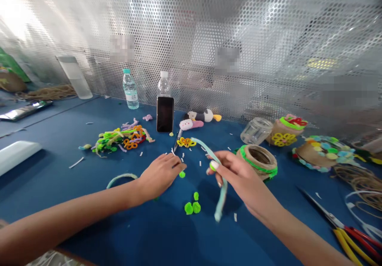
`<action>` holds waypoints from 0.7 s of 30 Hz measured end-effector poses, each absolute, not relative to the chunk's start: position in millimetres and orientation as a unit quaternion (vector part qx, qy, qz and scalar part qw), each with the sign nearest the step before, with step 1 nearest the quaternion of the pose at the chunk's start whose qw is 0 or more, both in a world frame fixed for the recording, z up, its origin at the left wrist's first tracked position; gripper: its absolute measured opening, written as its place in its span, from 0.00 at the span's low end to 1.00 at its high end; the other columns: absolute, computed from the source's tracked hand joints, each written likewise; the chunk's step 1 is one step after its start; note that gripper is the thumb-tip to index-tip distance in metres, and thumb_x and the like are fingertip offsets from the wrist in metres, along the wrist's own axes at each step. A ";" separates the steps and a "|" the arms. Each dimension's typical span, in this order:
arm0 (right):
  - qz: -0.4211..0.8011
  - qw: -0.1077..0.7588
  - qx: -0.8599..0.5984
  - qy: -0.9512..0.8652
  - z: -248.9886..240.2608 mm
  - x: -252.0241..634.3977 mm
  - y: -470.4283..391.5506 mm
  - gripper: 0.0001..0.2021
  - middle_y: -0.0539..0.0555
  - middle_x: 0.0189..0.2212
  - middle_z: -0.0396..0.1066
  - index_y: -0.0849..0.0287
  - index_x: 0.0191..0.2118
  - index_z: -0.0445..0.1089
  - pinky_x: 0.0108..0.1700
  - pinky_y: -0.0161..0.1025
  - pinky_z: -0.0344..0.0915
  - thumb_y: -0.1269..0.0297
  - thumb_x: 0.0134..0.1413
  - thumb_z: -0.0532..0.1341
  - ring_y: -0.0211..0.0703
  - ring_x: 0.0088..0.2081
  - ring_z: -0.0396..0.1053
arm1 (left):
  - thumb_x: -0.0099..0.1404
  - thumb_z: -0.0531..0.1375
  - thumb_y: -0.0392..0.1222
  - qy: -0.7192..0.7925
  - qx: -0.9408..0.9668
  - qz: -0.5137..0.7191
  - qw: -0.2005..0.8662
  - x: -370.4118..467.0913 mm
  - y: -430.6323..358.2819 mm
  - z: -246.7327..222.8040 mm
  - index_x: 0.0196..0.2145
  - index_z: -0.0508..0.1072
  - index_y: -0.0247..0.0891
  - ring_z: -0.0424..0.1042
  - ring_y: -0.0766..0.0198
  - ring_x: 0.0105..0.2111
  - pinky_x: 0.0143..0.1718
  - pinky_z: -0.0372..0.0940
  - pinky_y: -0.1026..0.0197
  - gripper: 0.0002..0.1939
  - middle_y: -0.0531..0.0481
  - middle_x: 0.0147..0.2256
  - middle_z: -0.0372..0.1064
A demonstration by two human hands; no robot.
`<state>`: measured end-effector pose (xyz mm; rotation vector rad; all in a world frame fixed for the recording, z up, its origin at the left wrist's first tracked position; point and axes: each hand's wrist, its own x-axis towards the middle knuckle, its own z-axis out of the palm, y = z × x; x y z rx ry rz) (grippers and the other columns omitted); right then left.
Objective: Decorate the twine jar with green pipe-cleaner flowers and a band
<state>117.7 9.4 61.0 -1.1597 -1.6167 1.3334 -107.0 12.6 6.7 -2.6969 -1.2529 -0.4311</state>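
My right hand [235,172] is closed on a pale blue pipe cleaner [221,202], pinched between thumb and fingers. One end points up and left, the other hangs down. A bit of bright green fuzz [212,166] shows at the thumb tip. My left hand [161,174] lies palm down, low over the table, thumb apart from the fingers; no held thing shows. Just beside its thumb is a green pom-pom [182,174]. Three more green pom-poms [192,207] sit between my hands. A yellow and orange looped flower [186,142] lies ahead of them.
A twine-wrapped jar [259,160] with green trim stands behind my right hand, near a clear jar [256,131]. Scissors [337,222] lie at right. A pipe cleaner pile [119,138] is at left. A phone [165,114] leans on a bottle [164,85] before the perforated metal panel [191,51].
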 end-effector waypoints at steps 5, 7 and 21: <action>0.629 0.391 -0.415 -0.528 76.9 45.1 67.2 0.03 0.48 0.23 0.66 0.63 0.32 0.64 0.24 0.31 0.58 0.73 0.55 0.55 0.30 0.20 0.59 | 0.65 0.49 0.30 -0.488 -0.855 -0.177 -0.005 -122.1 35.2 1.9 0.42 0.70 0.34 0.67 0.60 0.38 0.40 0.63 0.57 0.12 0.44 0.37 0.67; 0.637 0.393 -0.410 -0.522 79.0 10.7 88.0 0.06 0.48 0.22 0.65 0.63 0.30 0.63 0.26 0.31 0.61 0.76 0.56 0.52 0.31 0.21 0.62 | 0.66 0.49 0.32 -0.478 -0.857 -0.189 -0.019 -126.0 40.0 0.6 0.42 0.70 0.35 0.68 0.63 0.39 0.41 0.64 0.60 0.12 0.46 0.38 0.67; 0.457 0.283 -0.327 -0.777 54.0 -87.4 144.2 0.11 0.52 0.31 0.69 0.64 0.40 0.66 0.40 0.37 0.64 0.79 0.49 0.56 0.40 0.35 0.69 | 0.60 0.52 0.36 -0.593 -0.779 -0.150 0.138 -227.5 81.1 5.1 0.44 0.70 0.39 0.59 0.47 0.50 0.49 0.54 0.44 0.14 0.41 0.47 0.64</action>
